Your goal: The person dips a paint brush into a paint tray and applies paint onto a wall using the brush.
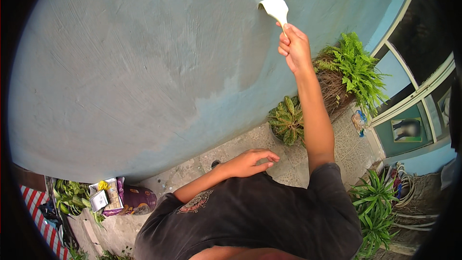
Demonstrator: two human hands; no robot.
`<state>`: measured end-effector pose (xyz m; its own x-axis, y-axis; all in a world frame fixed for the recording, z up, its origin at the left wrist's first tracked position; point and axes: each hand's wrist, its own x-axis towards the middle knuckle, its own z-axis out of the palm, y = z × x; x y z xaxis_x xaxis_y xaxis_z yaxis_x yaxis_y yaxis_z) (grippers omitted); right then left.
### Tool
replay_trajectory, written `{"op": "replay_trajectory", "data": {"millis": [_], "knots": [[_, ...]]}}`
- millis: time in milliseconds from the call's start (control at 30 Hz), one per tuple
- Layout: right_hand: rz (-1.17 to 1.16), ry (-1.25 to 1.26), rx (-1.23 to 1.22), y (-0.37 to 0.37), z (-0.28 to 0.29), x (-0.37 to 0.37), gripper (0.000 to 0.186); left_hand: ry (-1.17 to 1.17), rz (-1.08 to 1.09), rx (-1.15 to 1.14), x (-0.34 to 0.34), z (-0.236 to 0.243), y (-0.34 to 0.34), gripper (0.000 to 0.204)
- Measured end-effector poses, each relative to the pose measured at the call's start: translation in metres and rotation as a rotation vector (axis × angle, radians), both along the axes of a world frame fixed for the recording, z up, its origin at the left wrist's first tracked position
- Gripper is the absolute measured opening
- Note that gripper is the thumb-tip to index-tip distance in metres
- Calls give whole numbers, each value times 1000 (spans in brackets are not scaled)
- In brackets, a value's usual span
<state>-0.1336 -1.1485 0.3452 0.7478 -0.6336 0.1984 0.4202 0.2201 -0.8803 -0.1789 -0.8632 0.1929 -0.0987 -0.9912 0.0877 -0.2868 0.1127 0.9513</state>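
My right hand (295, 47) reaches up at the end of a stretched arm and grips a wide, whitish paintbrush (276, 8) by its handle. The brush's broad end is against the wall (144, 58), where fine streaks show at its upper edge. The wall is grey over a large uneven patch and light blue around it. My left hand (248, 162) hangs before my body at waist height. Its fingers are extended and apart from the thumb, and nothing is in it.
A leafy potted plant (288, 119) stands at the wall's foot, with a fern (353, 70) beyond it. On the right is a framed glass door (414, 86). At the lower left, a purple bag (137, 199) and a box of things (108, 196) rest near greenery.
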Motion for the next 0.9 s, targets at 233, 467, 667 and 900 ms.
{"op": "replay_trajectory", "data": {"millis": [233,467,667,900], "knots": [[-12,148,-49,12,-70,11,26,10,-58,-10,-8,-2,-5,29],[72,547,203,48,-196,-10,24,32,-57,-18,-10,-9,-5,30],[76,-65,-138,60,-7,-17,27,47,-28,-9,-9,-7,-1,29],[82,57,9,36,-53,34,29,28,14,-42,-6,-6,6,29]]}}
